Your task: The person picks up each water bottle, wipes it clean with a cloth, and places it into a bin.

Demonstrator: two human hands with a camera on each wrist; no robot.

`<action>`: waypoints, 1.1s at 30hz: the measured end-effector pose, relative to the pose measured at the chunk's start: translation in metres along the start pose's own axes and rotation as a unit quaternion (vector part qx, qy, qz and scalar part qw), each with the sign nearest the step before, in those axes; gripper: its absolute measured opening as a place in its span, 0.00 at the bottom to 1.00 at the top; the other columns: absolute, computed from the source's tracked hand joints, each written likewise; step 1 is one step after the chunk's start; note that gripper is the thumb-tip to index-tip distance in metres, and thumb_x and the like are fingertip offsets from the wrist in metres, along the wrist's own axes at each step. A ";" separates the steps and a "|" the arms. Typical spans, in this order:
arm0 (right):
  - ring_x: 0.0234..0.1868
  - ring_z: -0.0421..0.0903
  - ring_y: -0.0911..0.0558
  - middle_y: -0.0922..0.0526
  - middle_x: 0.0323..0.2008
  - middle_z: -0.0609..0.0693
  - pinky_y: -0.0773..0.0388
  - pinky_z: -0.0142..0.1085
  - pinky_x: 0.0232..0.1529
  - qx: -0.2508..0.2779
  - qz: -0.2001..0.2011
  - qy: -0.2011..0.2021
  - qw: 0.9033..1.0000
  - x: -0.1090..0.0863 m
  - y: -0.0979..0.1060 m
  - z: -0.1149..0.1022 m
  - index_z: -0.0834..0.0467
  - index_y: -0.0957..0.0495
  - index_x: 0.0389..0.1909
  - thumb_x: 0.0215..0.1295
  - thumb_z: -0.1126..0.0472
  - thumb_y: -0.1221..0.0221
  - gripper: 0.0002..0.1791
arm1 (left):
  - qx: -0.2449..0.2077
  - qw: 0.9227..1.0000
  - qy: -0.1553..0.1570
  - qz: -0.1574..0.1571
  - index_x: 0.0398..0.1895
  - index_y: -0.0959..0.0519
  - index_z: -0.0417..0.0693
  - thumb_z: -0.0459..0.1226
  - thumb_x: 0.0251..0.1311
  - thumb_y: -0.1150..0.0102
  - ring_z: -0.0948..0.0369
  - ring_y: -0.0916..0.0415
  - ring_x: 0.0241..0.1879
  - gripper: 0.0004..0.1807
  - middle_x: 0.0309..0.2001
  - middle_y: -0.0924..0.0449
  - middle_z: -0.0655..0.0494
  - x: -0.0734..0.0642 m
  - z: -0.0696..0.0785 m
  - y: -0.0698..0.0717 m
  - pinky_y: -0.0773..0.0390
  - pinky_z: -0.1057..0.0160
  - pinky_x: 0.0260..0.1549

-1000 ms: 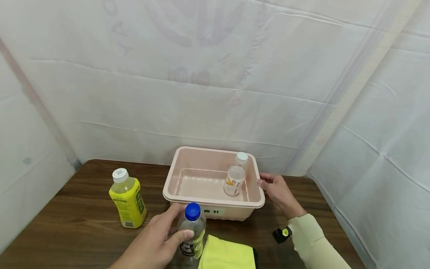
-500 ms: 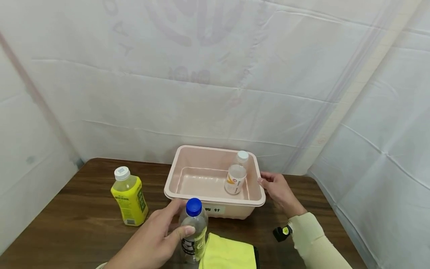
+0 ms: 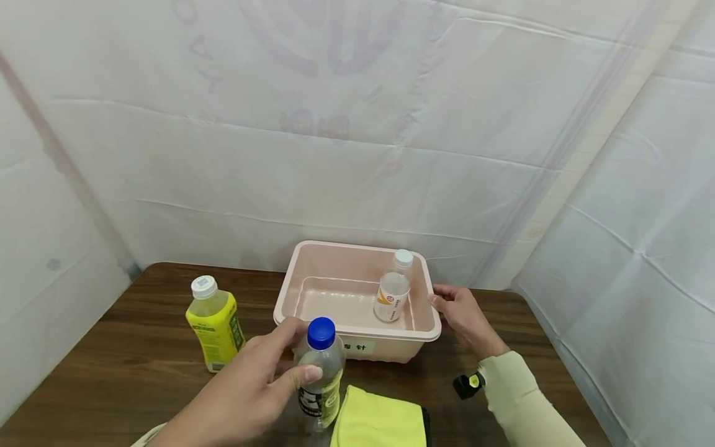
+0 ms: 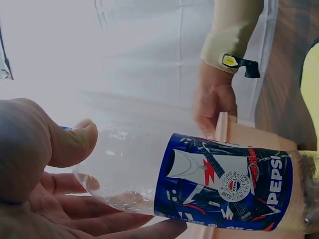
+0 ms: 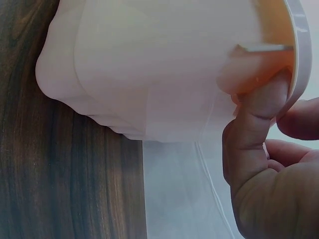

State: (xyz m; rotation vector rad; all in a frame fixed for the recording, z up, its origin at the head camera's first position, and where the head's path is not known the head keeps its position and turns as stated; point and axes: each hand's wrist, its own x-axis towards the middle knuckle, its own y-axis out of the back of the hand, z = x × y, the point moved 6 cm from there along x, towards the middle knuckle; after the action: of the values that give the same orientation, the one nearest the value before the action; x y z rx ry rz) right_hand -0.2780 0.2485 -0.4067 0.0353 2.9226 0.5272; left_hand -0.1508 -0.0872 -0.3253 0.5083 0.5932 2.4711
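While right hand [image 3: 462, 313] pinches the tub [image 3: 335, 305], left hand [image 3: 254, 382] grips the Pepsi [image 3: 326, 361]; probably loading, which'd want a lift.

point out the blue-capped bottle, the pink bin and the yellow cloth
Blue-capped bottle [image 3: 329, 364], head view: clear part below the cap.
Pink bin [image 3: 337, 304], head view: bare inside floor.
Yellow cloth [image 3: 381, 419], head view: middle of its top.
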 end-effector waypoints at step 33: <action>0.42 0.48 0.12 0.18 0.57 0.69 0.13 0.40 0.36 -0.014 0.008 0.004 1.000 0.000 -0.008 -0.002 0.69 0.27 0.69 0.79 0.64 0.47 0.23 | 0.073 0.994 -0.082 0.017 0.58 0.30 0.56 0.44 0.76 0.43 0.67 0.16 0.53 0.14 0.53 0.16 0.62 0.018 0.058 0.043 0.12 0.60 0.49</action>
State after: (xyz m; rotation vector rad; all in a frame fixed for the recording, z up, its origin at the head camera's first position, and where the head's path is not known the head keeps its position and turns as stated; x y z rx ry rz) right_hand -0.2785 0.2404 -0.4079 0.0544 2.9246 0.5720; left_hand -0.1558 -0.0919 -0.2514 0.7758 0.7054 2.3999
